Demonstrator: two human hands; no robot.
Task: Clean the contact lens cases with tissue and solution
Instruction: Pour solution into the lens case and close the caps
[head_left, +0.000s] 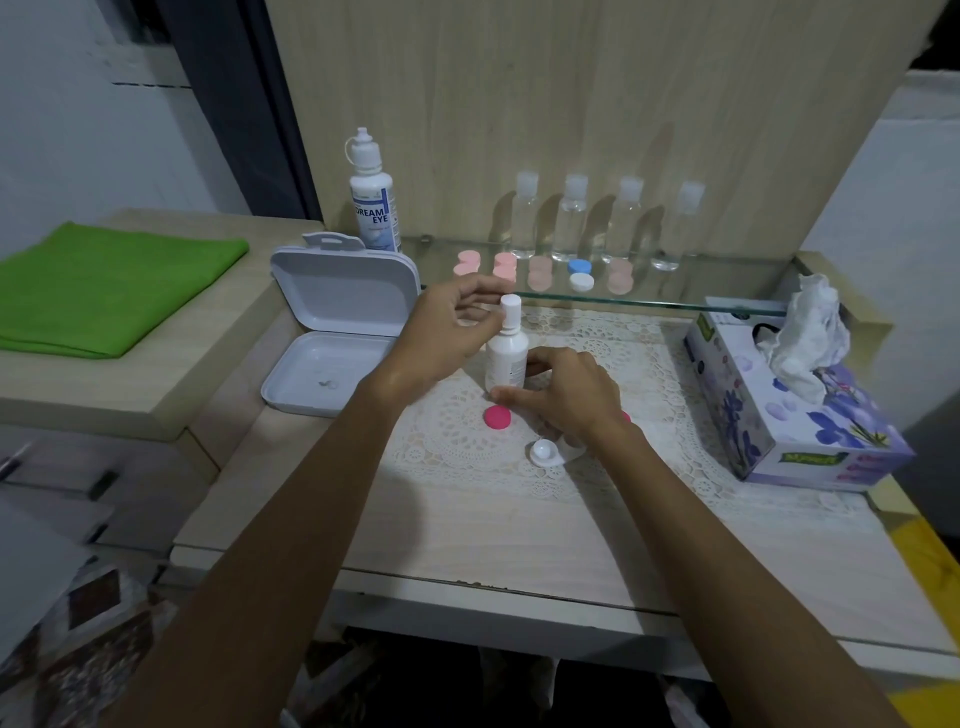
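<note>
Risk, mid-frame: your right hand grips the small white bottle, left hand pinching its cap; a tilt could spill onto the open lens case just below.

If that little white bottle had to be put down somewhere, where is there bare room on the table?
The near strip of tabletop, between the lace mat and the front edge, is bare. The mat's right part, toward the tissue box, is free too. Around the hands it is crowded: pink cap, white lens case. The glass shelf holds cases and bottles.
</note>
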